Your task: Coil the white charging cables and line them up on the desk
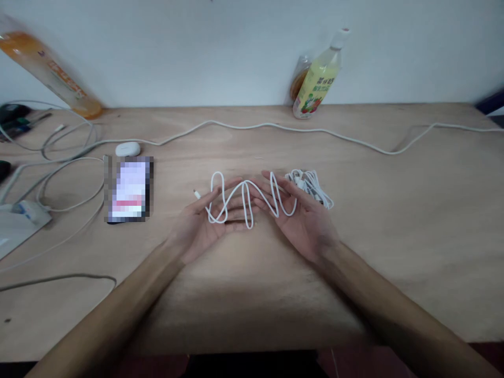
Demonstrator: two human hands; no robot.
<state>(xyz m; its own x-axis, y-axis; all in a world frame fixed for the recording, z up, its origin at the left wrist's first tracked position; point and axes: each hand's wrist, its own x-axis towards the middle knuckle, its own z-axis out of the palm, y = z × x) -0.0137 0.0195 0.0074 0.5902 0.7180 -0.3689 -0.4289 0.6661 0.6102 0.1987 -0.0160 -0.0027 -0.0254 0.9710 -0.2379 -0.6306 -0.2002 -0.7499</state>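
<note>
A white cable (248,205) lies in loose zigzag loops across both palms, its plug end sticking out at the left. My left hand (212,220) is palm up under the left loops, fingers spread and pointing right. Under the right loops, my right hand (299,218) is turned palm up too, its fingers stretched to the left. The fingertips of the two hands come close together at the middle. A bundle of white cables (315,186) rests on the table just behind my right hand.
A phone (129,189) and a white earbud case (128,149) lie left on the wooden table (244,294). Tangled cables (71,163) fill the left side. A long cable (268,125) crosses behind. Bottles stand by the wall: orange (59,76), yellow-labelled (319,79).
</note>
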